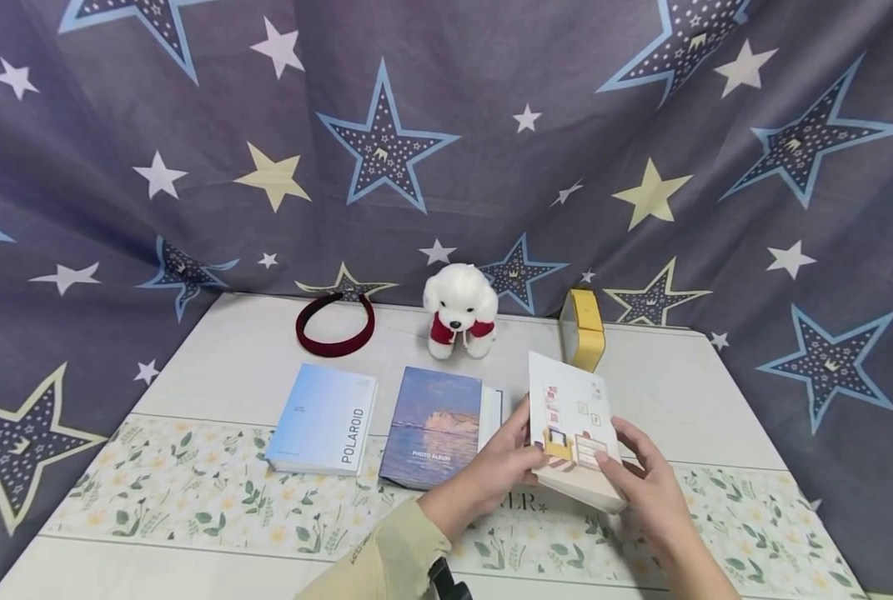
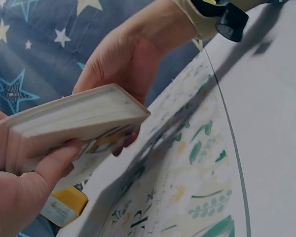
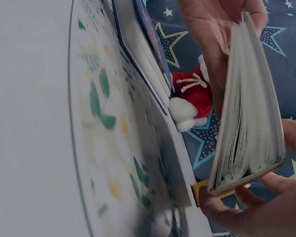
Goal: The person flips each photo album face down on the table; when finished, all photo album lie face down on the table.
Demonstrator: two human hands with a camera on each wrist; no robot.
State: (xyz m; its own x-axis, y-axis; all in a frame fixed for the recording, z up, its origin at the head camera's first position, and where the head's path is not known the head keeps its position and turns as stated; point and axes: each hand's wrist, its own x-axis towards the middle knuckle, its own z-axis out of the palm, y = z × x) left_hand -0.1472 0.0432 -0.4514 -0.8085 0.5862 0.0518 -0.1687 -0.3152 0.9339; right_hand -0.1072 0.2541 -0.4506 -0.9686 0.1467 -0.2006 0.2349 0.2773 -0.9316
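A thick white album (image 1: 572,417) with small coloured drawings on its cover is held between both hands, tilted over the right part of the table. My left hand (image 1: 502,454) grips its left edge, thumb on the cover. On the opposite side, my right hand (image 1: 644,475) holds the right edge, with its thumb lying on the cover too. The right wrist view shows the album's stack of pages (image 3: 249,108) between its covers, slightly fanned. Just left of the left hand lies a blue photo album (image 1: 434,429) with a painted seascape.
A light blue Polaroid album (image 1: 322,421) lies further left. Along the back are a dark red headband (image 1: 335,346), a white plush dog (image 1: 461,308) in red and a yellow box (image 1: 587,329). A star-patterned curtain (image 1: 416,50) hangs behind the table (image 1: 213,375).
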